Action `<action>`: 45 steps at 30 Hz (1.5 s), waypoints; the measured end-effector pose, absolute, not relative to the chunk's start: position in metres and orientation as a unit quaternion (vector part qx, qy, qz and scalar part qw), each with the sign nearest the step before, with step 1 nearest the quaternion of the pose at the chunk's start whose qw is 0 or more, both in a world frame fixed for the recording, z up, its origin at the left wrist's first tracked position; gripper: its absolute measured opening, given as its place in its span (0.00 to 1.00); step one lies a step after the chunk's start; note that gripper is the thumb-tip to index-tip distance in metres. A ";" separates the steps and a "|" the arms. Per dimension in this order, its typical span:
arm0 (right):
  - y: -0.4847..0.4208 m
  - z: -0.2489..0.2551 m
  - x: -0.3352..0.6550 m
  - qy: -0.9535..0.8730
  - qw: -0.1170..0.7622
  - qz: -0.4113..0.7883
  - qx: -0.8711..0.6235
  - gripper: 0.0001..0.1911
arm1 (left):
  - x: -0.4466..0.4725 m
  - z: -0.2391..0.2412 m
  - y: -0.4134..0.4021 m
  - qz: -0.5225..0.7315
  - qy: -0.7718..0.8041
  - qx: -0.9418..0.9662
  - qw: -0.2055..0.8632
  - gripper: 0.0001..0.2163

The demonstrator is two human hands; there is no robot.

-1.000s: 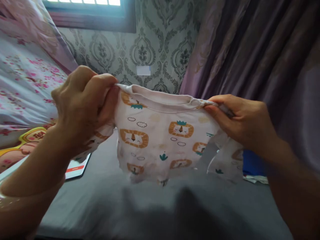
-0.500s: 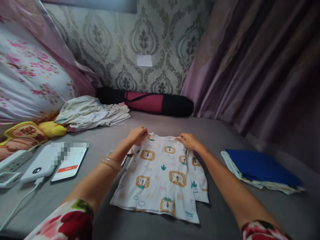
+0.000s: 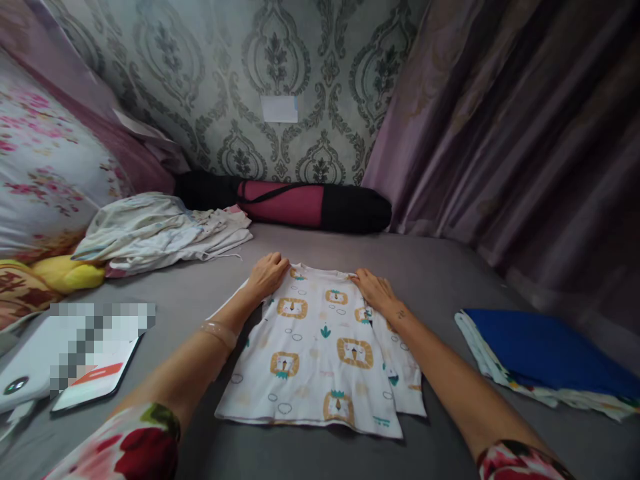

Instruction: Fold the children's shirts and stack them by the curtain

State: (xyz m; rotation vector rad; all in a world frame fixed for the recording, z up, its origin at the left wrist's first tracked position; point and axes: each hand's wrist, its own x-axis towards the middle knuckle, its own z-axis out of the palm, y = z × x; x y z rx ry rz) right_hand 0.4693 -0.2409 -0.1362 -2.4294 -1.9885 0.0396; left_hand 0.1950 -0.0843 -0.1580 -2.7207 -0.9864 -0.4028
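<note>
Lowered since a second ago: one white lion-print shirt, then held up in the air, now spread flat on the grey bedsheet. Two flowered sleeves come in at its near side; one bracelet on the left forearm. Left of shirt: one phone, one power bank. Right of shirt: one folded stack, blue on top. Two hands at shirt's far end: left hand and right hand, each pinched narrow on one shoulder of the cloth. Beyond shirt, leftward: one yellow toy, one crumpled clothes heap. Straight beyond shirt: one long black-and-red bag, then one white paper on patterned wall.
</note>
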 end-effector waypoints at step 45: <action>-0.249 -0.099 0.483 -0.571 0.235 0.287 -0.732 0.15 | 0.252 -0.184 -0.094 -0.030 -0.346 -0.937 -0.049 0.28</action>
